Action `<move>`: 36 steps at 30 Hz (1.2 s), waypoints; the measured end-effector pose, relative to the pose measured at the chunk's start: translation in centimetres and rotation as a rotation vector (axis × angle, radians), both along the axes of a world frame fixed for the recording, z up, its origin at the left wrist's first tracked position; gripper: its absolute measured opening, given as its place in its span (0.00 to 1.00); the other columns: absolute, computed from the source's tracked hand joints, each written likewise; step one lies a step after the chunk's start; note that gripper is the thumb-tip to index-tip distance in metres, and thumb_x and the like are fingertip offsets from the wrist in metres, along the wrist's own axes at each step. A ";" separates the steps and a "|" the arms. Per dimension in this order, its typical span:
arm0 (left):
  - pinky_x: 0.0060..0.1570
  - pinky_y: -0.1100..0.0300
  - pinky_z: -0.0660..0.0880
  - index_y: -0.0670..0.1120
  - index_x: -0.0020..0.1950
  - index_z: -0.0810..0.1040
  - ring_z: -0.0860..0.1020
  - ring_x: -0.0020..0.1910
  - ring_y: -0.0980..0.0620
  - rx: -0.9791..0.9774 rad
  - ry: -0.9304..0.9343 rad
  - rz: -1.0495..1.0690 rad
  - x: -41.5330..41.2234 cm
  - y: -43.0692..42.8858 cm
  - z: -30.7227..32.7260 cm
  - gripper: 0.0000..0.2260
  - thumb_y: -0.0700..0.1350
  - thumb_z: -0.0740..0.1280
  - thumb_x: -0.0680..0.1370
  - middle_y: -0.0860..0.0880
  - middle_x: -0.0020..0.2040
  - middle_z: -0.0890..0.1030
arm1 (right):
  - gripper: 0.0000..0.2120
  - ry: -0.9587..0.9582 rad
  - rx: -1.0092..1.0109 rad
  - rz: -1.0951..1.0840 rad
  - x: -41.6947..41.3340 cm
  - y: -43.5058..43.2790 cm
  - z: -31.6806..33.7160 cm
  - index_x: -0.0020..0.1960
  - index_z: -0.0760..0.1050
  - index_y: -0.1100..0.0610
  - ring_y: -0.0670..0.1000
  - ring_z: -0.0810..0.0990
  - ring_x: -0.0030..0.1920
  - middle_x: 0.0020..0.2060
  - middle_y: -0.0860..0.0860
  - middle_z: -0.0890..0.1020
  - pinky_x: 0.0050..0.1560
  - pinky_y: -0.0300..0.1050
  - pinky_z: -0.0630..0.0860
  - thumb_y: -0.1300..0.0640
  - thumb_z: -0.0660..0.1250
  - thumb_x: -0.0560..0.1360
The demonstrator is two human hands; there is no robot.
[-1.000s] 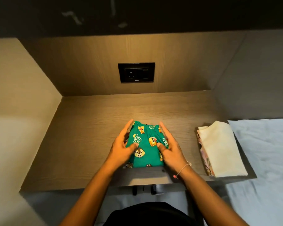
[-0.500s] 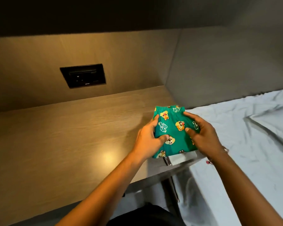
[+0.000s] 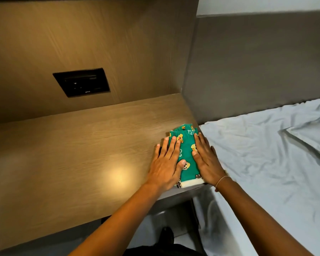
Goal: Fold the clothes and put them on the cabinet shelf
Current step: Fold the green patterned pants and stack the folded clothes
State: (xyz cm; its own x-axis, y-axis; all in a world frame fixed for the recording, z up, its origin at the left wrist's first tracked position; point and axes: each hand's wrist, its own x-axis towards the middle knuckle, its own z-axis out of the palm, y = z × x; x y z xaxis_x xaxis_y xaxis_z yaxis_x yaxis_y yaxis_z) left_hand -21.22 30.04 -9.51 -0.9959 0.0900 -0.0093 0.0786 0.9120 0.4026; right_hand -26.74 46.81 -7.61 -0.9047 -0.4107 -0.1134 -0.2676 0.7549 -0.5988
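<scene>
The folded green cotton garment printed with cartoon chipmunks (image 3: 186, 154) lies at the right-hand end of the wood-grain cabinet shelf (image 3: 81, 154), close against the grey padded side panel (image 3: 248, 71) and near the shelf's front edge, seemingly on top of a cream folded piece (image 3: 192, 183) whose edge peeps out under it along the near side. Both hands rest flat on it, palms down: the left hand (image 3: 165, 167) covers its left border with fingers (image 3: 171, 146) slightly spread and partly on the bare wood, thumb on the print; the right hand (image 3: 207, 159) lies along its right border with fingers close together and extended. Neither hand pinches the cloth, so this reads as pressing and squaring the stack rather than carrying it, probably to flatten the fold and keep the pile tidy in the corner. The pale grey bedsheet (image 3: 266, 154) lies just beside the shelf, and a black socket plate (image 3: 81, 82) sits in the back panel, well apart from the clothes
</scene>
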 end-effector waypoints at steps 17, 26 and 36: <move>0.61 0.51 0.66 0.48 0.63 0.73 0.66 0.61 0.47 0.193 -0.098 0.552 0.9 2.4 2.5 0.23 0.63 0.60 0.76 0.47 0.61 0.70 | 0.30 0.069 -0.287 -0.289 3.1 0.0 0.8 0.78 0.49 0.49 0.52 0.64 0.74 0.77 0.49 0.59 0.67 0.51 0.71 0.51 0.59 0.81; 0.50 0.57 0.81 0.59 0.76 0.54 0.75 0.61 0.56 0.804 -0.039 0.338 1.3 2.0 4.4 0.28 0.45 0.63 0.81 0.57 0.72 0.66 | 0.28 -0.142 -0.629 -0.359 3.5 -1.6 0.2 0.76 0.55 0.43 0.51 0.71 0.69 0.73 0.47 0.67 0.59 0.58 0.79 0.53 0.61 0.80; 0.44 0.53 0.83 0.74 0.69 0.62 0.80 0.58 0.57 1.096 -0.055 0.305 2.5 -1.3 7.6 0.26 0.44 0.63 0.81 0.66 0.64 0.69 | 0.30 -0.652 -1.100 -0.385 2.7 -3.0 2.0 0.71 0.65 0.44 0.49 0.84 0.54 0.57 0.45 0.82 0.44 0.44 0.82 0.41 0.68 0.71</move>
State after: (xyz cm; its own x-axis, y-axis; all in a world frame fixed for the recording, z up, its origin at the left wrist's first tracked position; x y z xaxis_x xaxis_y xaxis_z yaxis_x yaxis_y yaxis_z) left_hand -18.71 28.74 -1.91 -0.9784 -0.1690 -0.1194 -0.1287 0.0453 0.9906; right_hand -24.05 43.77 -5.61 -0.8901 -0.2991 -0.3438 0.4185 -0.2378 -0.8766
